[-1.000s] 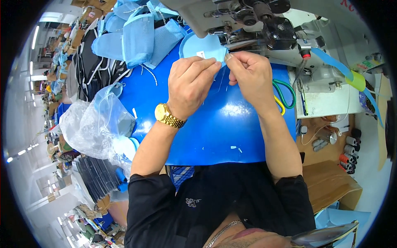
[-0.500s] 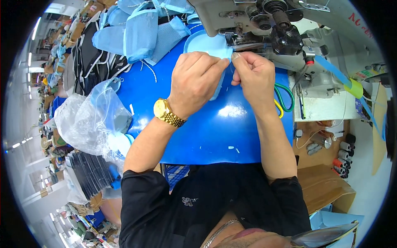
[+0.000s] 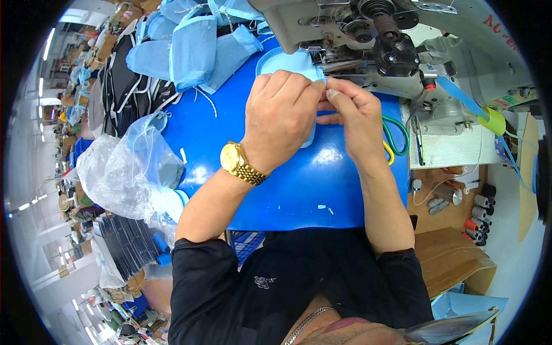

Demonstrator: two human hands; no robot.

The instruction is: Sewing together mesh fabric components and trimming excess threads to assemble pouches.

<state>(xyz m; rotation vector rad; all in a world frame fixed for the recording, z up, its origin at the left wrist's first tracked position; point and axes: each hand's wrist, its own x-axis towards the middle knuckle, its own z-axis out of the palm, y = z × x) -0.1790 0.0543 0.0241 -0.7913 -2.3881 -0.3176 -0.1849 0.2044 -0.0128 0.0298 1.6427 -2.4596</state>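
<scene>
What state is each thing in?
Grey metal sewing machine: running or stopped unclear.
Pale blue round-edged fabric piece: at the machine, partly covered.
Left bare hand: fingers curled over that piece.
Right bare hand: fingers bent, grip unclear.
Gold metal wristwatch: worn on left wrist.
Pale blue mesh fabric pieces: heaped, overlapping.
Clear plastic bag: crumpled.
Green and yellow looped handles: partly hidden.

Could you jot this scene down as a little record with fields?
Left hand: over the light-blue piece; grip hidden
Right hand: fingertips beside the left hand's; grip unclear
Worn: gold watch, black top
Surface: blue tabletop
Beyond hands: sewing machine
Left side: light-blue mesh pieces, clear plastic bag
Right side: green loop, yellow loop
</scene>
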